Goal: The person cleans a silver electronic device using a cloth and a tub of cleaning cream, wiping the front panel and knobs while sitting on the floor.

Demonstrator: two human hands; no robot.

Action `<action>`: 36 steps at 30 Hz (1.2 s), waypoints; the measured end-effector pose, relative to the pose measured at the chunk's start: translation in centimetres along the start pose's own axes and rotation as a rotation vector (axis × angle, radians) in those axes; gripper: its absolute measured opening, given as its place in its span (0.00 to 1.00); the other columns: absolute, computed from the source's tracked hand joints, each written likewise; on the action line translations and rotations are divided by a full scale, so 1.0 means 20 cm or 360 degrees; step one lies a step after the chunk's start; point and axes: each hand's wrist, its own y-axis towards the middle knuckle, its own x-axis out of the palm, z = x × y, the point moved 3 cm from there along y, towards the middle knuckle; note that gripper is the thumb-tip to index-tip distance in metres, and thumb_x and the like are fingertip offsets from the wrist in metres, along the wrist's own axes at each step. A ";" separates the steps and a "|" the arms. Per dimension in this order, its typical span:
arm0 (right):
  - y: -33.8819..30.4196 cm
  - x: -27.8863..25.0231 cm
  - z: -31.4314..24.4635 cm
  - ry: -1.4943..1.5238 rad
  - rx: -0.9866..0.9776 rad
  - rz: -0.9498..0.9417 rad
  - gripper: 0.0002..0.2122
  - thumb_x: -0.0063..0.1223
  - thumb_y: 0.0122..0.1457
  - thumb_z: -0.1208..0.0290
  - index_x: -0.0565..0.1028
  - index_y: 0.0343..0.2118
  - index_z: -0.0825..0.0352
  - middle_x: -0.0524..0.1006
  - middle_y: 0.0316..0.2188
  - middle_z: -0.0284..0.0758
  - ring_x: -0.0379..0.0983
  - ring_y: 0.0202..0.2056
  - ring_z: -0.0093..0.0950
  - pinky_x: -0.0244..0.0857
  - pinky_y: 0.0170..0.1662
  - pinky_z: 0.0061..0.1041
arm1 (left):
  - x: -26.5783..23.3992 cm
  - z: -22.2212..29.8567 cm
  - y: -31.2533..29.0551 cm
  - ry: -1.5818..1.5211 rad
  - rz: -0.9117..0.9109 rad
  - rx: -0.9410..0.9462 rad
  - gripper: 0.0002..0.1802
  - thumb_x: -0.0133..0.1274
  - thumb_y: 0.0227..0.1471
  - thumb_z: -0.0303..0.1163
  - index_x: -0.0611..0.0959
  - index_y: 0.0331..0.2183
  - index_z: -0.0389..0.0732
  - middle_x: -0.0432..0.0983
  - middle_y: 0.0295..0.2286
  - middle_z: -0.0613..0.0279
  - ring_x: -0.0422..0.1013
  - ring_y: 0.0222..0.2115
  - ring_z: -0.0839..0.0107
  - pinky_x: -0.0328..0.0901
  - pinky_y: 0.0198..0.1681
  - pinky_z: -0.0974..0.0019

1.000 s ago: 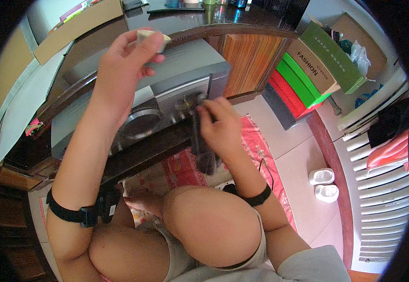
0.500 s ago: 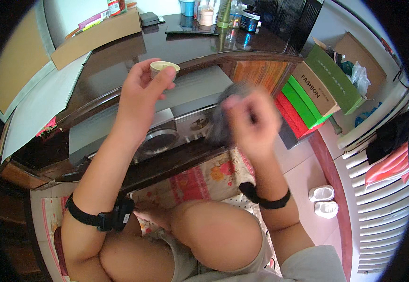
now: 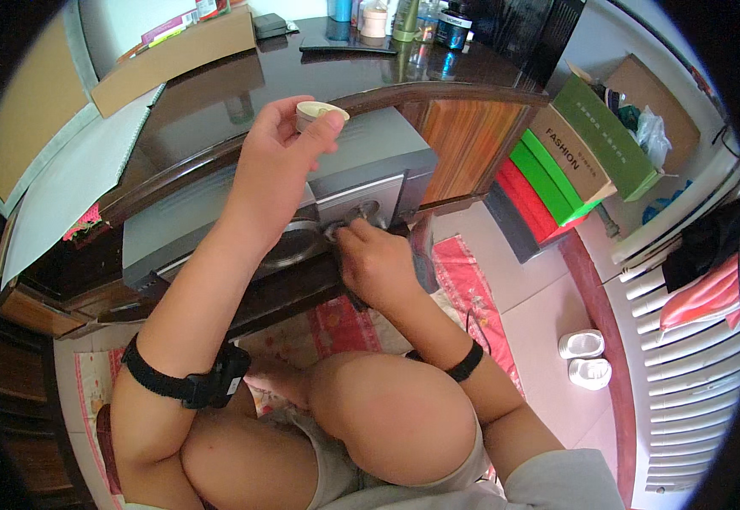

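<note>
Raised over the edge of the dark cabinet, my left hand (image 3: 281, 153) pinches a small round container (image 3: 309, 116), pale cream inside, between thumb and fingers. My right hand (image 3: 377, 262) is closed on a dark grey cloth (image 3: 425, 262), part of which hangs behind and below the wrist. Those fingers are at the front panel of a silver-grey stereo unit (image 3: 370, 153), by its round knobs. The hand covers part of the panel, and whether the cloth touches it is hard to see. A large round ring (image 3: 289, 246) on the stereo's front shows left of my right hand.
On the glossy cabinet top (image 3: 217, 98) stand several bottles (image 3: 404, 21), a dark flat object (image 3: 346, 49) and a cardboard tray (image 3: 175, 59). Stacked boxes (image 3: 548, 178) stand right of the cabinet, near a white radiator (image 3: 693, 399). White slippers (image 3: 582, 344) lie on the floor.
My right hand has come down and left with the cloth, from in front of the cabinet's right side to the stereo's knobs. My left hand has shifted slightly right and up with the container.
</note>
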 end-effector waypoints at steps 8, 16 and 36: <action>-0.05 0.06 -0.02 -0.0119 0.0312 -0.0039 0.11 0.54 0.44 0.77 0.71 0.33 0.67 0.69 0.27 0.38 0.74 0.26 0.37 0.69 0.25 0.34 | -0.01 0.03 -0.03 0.0000 -0.0014 0.0016 0.27 0.57 0.56 0.44 0.72 0.51 0.37 0.75 0.43 0.62 0.72 0.38 0.75 0.64 0.39 0.71; -0.01 0.07 -0.07 -0.0025 0.0215 0.0156 0.09 0.55 0.45 0.78 0.71 0.31 0.66 0.70 0.29 0.40 0.72 0.22 0.42 0.68 0.23 0.38 | -0.09 0.01 0.01 -0.0044 0.0049 0.0006 0.27 0.57 0.56 0.45 0.72 0.50 0.36 0.74 0.41 0.63 0.72 0.38 0.74 0.64 0.39 0.71; 0.22 -0.31 -0.06 0.0106 0.0152 0.0937 0.06 0.58 0.50 0.81 0.70 0.26 0.69 0.70 0.23 0.42 0.69 0.21 0.41 0.65 0.25 0.37 | -0.13 0.00 0.05 -0.0124 0.0158 -0.0075 0.25 0.55 0.58 0.44 0.73 0.50 0.37 0.74 0.41 0.62 0.72 0.36 0.75 0.64 0.38 0.71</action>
